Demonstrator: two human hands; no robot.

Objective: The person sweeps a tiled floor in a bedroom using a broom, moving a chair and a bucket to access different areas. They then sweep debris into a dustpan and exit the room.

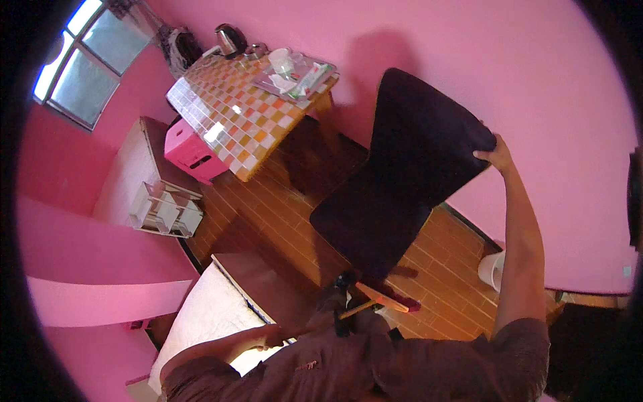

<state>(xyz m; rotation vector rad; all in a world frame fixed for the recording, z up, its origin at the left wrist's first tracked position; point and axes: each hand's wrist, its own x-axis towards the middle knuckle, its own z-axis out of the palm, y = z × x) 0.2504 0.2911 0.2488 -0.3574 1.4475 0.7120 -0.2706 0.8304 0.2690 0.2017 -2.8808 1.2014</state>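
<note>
Chair (402, 181) — dark, curved, tilted — gripped at its top by right hand (494, 155); left-hand (271, 335) fingers unclear.

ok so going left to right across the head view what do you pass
window → white shelf unit → pink box → tiled table → dark chair → right hand on the chair's top edge

The single view comes from a camera worn on the person's head, looking steeply down over their chest and forearms. The fisheye lens bends the pink wall (549, 100) and wooden floor (281, 214) toward a dark round rim. The raised dark chair (402, 174) sits close; the tiled table (234, 114) and window (87, 60) lie farther off, upper left.
</note>
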